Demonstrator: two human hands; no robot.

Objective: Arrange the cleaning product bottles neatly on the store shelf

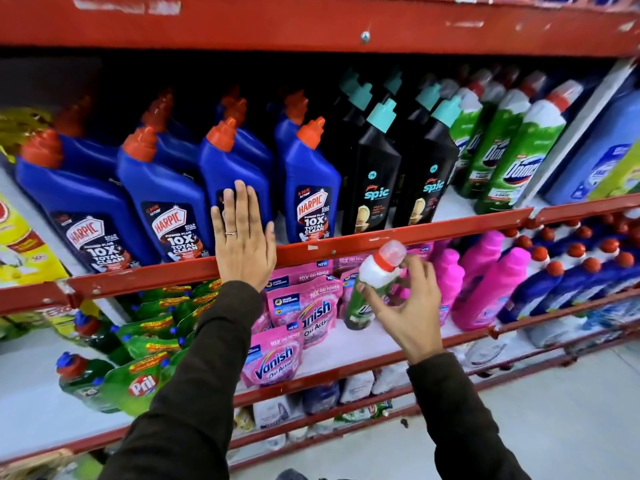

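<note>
My left hand (242, 237) lies flat, fingers together, against the front of a blue Harpic bottle (232, 168) on the upper shelf, its palm over the red shelf lip (346, 245). More blue Harpic bottles (311, 188) stand in rows to either side. My right hand (405, 303) grips a green Domex bottle (372, 289) with a white neck and red cap, held in front of the lower shelf. Black Spic bottles (372, 174) and green Domex bottles (512, 157) stand to the right on the upper shelf.
The lower shelf holds pink Vanish pouches (277, 358), green Pril packs (138, 379), pink bottles (491, 285) and blue bottles with red caps (561, 282). Pale blue bottles (602, 150) stand at the far right behind a divider. Grey floor lies at the bottom right.
</note>
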